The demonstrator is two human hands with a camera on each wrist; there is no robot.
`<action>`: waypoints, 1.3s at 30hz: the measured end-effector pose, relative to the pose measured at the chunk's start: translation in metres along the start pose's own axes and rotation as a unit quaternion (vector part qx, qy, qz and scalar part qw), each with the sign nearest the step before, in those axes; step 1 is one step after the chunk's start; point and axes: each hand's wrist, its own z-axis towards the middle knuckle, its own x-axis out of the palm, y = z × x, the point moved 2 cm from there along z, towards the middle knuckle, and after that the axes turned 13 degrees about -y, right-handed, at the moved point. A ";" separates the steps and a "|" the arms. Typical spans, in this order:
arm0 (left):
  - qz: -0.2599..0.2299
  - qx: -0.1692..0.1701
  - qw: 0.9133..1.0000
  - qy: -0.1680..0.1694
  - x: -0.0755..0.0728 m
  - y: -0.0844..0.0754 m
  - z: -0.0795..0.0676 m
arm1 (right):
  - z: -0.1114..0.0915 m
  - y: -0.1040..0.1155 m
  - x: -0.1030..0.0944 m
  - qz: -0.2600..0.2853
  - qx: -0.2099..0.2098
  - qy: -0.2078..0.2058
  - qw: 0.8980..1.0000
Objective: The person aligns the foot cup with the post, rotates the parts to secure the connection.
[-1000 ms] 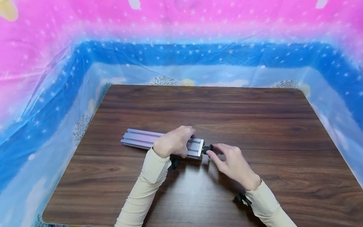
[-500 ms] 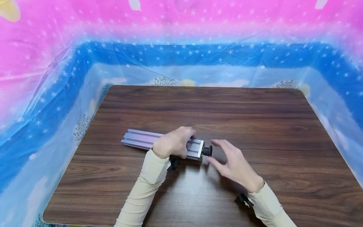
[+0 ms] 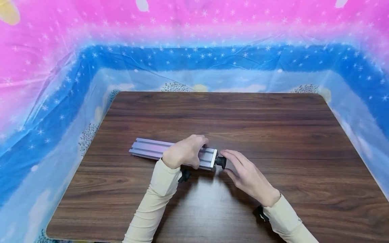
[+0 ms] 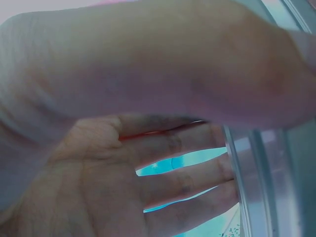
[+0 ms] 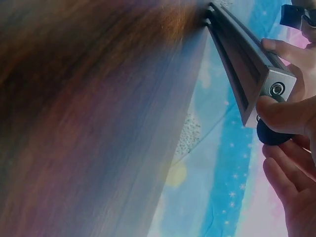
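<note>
My left hand (image 3: 185, 152) grips a silver aluminium profile (image 3: 149, 146) lying on the table, thumb on the near side and fingers over the far side. Long grooves run along the profile. A pale plate (image 5: 285, 81) caps its right end, with a bolt head (image 5: 277, 89) in it. From that plate sticks out a round black knob (image 3: 221, 162). My right hand (image 3: 249, 177) has its fingers and thumb around the knob's outer edge. In the right wrist view, the thumb crosses in front of the knob and fingertips sit at its lower edge.
The dark wood-grain table (image 3: 258, 121) has rounded corners. A pink and blue starry cloth (image 3: 194, 57) hangs around its back and sides. Each wrist wears a black camera mount.
My right hand has let go of the knob, spread its fingers around it, then closed in on it again. The left hand and profile have stayed put.
</note>
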 end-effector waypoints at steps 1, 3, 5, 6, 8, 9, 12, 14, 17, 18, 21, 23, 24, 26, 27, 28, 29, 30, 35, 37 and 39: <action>-0.001 -0.001 1.000 0.001 0.000 0.000 0.000 | 0.000 -0.001 0.001 0.000 -0.004 -0.003 1.000; 0.000 0.000 1.000 0.002 0.000 0.001 0.000 | 0.000 -0.002 0.002 0.000 -0.007 -0.008 1.000; 0.001 0.000 1.000 0.004 -0.001 0.001 0.000 | 0.001 -0.003 0.003 0.004 -0.004 -0.015 1.000; 0.002 0.000 1.000 0.004 -0.001 0.001 0.000 | 0.001 -0.003 0.003 0.005 0.000 -0.017 1.000; 0.004 0.000 1.000 0.005 -0.001 0.001 0.000 | 0.001 -0.004 0.004 0.010 0.011 -0.022 1.000; 0.005 -0.001 1.000 0.006 -0.001 0.002 0.000 | 0.001 -0.005 0.004 0.013 0.017 -0.023 0.999; 0.004 -0.001 1.000 0.006 -0.001 0.002 0.001 | 0.001 -0.006 0.006 0.014 0.040 -0.026 0.999; 0.003 -0.002 1.000 0.006 0.000 0.002 0.002 | 0.000 -0.007 0.007 0.010 0.054 -0.027 0.998; -0.001 -0.003 1.000 0.005 0.001 0.001 0.003 | 0.000 -0.007 0.008 -0.002 0.071 -0.023 0.997; -0.002 -0.003 1.000 0.006 0.001 0.001 0.003 | 0.000 -0.007 0.008 -0.005 0.077 -0.021 0.997; -0.003 -0.007 1.000 0.010 0.002 0.001 0.003 | 0.000 -0.008 0.010 -0.009 0.097 -0.008 0.995; -0.004 -0.007 1.000 0.010 0.003 0.001 0.003 | 0.001 -0.008 0.011 -0.014 0.111 -0.001 0.994; -0.004 -0.007 1.000 0.010 0.003 0.001 0.003 | 0.001 -0.008 0.012 -0.017 0.118 0.002 0.993; -0.001 -0.004 1.000 0.009 0.003 0.001 0.003 | 0.002 -0.009 0.012 -0.026 0.128 0.006 0.991; 0.000 -0.002 1.000 0.008 0.003 0.001 0.003 | 0.003 -0.008 0.012 -0.030 0.135 0.009 0.990; 0.001 0.000 1.000 0.007 0.003 0.002 0.003 | 0.003 -0.008 0.012 -0.031 0.142 0.013 0.989; 0.002 0.001 1.000 0.006 0.002 0.002 0.002 | 0.003 -0.008 0.012 -0.029 0.146 0.013 0.989; 0.003 0.001 1.000 0.008 0.002 0.002 0.002 | 0.002 -0.008 0.011 -0.026 0.147 0.014 0.989; 0.001 0.000 1.000 0.011 0.000 0.003 0.002 | 0.002 -0.005 0.005 0.001 0.090 0.013 0.996; 0.000 0.001 1.000 0.009 0.000 0.003 0.002 | 0.002 -0.005 0.004 0.005 0.054 0.011 0.998; -0.001 0.002 1.000 0.009 -0.001 0.003 0.002 | 0.001 -0.005 0.004 0.004 0.031 0.005 1.000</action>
